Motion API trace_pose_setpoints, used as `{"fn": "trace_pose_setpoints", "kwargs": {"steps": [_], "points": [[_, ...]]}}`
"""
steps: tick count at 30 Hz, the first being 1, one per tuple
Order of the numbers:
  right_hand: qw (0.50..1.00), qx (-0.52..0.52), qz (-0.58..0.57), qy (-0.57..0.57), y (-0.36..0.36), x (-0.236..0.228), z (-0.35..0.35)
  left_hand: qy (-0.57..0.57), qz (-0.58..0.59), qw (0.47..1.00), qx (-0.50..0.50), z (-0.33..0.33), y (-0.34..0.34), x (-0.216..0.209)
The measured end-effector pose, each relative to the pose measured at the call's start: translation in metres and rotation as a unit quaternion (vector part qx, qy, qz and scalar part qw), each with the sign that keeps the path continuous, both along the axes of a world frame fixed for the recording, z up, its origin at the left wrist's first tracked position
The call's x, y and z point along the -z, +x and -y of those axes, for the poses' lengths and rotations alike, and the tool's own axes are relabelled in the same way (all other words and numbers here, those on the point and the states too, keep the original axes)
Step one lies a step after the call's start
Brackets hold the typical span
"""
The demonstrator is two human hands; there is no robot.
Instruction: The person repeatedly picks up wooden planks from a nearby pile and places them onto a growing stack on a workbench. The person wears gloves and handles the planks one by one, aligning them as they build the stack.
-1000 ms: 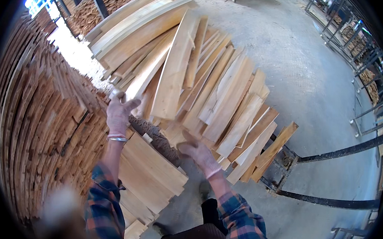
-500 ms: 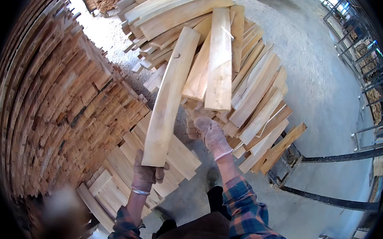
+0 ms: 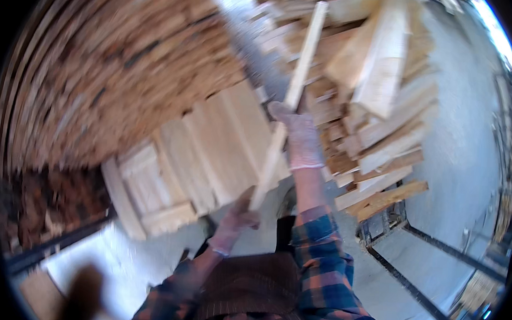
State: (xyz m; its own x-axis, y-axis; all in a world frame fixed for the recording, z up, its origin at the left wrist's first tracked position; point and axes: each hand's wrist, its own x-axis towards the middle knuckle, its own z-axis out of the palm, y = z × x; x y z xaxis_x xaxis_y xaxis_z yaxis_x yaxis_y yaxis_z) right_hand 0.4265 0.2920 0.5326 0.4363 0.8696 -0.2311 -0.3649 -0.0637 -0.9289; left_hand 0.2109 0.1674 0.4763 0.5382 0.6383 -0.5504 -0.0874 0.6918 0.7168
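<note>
A pale wooden board is turned on its narrow edge in front of me, slanting from far right to near left. My left hand, in a knit work glove, is closed round its near end. Further along, my gloved right hand grips the same board near its middle. Beneath and left of the board lies a row of flat pale planks. To its right is a loose pile of planks, with one thick pale plank on top. Motion blurs much of the view.
A tall stack of brown boards rises at the left. Dark metal frame rails run along the floor at the right, beside the loose pile. A blurred brown shape shows at the lower left.
The board has turned from its wide face onto its edge. My right hand, earlier apart from the board, has taken hold of it. The view has swung left, toward the flat planks.
</note>
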Motion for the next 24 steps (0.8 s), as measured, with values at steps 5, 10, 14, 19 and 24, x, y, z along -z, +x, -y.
{"fn": "trace_pose_setpoints", "kwargs": {"steps": [5,10,14,19,24], "points": [[0.936,-0.269,0.172,-0.145,-0.073,0.072,0.056,0.030,-0.193,0.957,0.213,0.092,-0.047,0.042],[0.663,-0.523,0.500,-0.193,-0.151,0.148,0.083,-0.051,-0.265,0.960,0.069,0.171,-0.162,0.110],[0.479,-0.575,0.660,-0.067,-0.162,0.264,0.092,-0.192,-0.239,0.922,-0.236,0.203,-0.244,0.151],[0.364,-0.520,0.767,-0.094,-0.180,0.384,0.098,-0.268,-0.285,0.869,-0.302,0.180,-0.265,0.150],[0.359,-0.570,0.737,-0.046,-0.198,0.383,0.094,-0.276,-0.317,0.865,-0.276,0.184,-0.284,0.152]]}}
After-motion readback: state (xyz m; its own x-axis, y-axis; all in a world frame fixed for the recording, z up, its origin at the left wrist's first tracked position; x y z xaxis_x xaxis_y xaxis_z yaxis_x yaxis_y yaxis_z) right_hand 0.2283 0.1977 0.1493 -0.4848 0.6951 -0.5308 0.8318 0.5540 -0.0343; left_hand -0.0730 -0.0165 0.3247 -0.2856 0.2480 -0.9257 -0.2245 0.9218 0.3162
